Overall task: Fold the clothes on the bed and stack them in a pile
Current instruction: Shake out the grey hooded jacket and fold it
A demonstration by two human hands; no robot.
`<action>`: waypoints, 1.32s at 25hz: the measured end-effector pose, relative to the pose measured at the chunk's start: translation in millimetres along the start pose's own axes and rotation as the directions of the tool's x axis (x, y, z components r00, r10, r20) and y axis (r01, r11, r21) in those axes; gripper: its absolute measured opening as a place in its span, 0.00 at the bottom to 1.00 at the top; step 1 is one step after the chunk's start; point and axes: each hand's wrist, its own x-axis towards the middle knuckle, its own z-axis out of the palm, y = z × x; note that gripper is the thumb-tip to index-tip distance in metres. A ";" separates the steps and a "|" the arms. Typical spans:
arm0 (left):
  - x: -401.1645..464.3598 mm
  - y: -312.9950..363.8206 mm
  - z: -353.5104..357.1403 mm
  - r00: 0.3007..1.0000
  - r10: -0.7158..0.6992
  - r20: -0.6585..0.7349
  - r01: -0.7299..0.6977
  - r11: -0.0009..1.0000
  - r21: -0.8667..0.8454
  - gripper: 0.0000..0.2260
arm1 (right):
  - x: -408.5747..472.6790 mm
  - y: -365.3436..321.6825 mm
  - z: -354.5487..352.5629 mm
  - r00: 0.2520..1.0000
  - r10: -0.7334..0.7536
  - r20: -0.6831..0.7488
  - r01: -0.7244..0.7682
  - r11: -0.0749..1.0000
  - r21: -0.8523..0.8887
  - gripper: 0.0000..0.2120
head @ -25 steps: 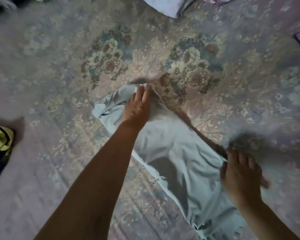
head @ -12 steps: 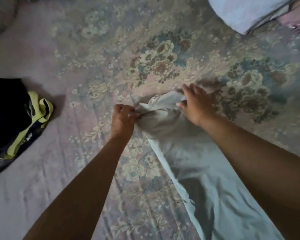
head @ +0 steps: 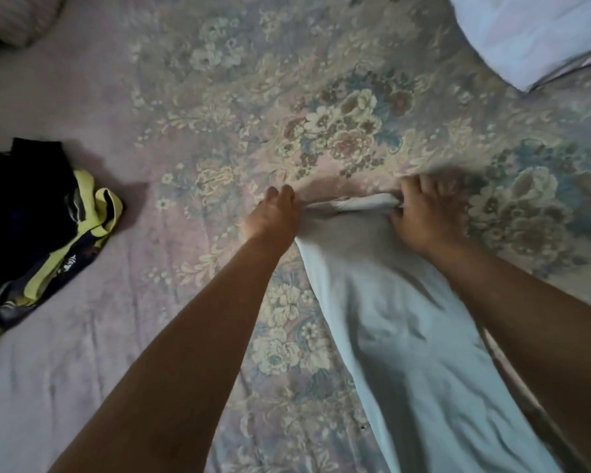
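Note:
A long pale blue garment (head: 400, 329) lies on the floral bedspread (head: 219, 97), running from the middle toward the bottom right. My left hand (head: 272, 215) grips its far left corner. My right hand (head: 427, 216) grips the far right corner, with fingers curled round the bunched edge. The far edge between my hands is pulled taut and rolled. My right forearm covers part of the garment's right side.
A black and yellow garment (head: 38, 220) lies crumpled at the left edge. Folded white and pale blue cloth (head: 539, 35) sits at the top right. A striped pillow corner (head: 11, 18) shows at the top left.
My right hand has moved from the garment's near side up to its far end. Both hands now hold the far corners and have drawn the edge straight between them.

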 end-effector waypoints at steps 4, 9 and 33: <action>-14.1 18.3 13.9 0.890 -0.371 0.264 0.453 0.663 -0.596 0.26 | 18.6 -19.2 -3.5 0.946 -0.096 0.309 0.082 0.995 0.058 0.31; -17.8 14.9 22.6 0.865 -0.285 0.412 0.500 0.543 -0.675 0.10 | 44.0 -21.8 -1.7 0.860 -0.001 0.510 -0.029 0.998 0.050 0.23; -191.2 -25.0 55.6 0.691 0.709 -0.141 -0.722 0.688 -0.079 0.13 | -139.5 63.3 -3.7 0.799 -0.595 0.088 0.593 0.804 0.048 0.05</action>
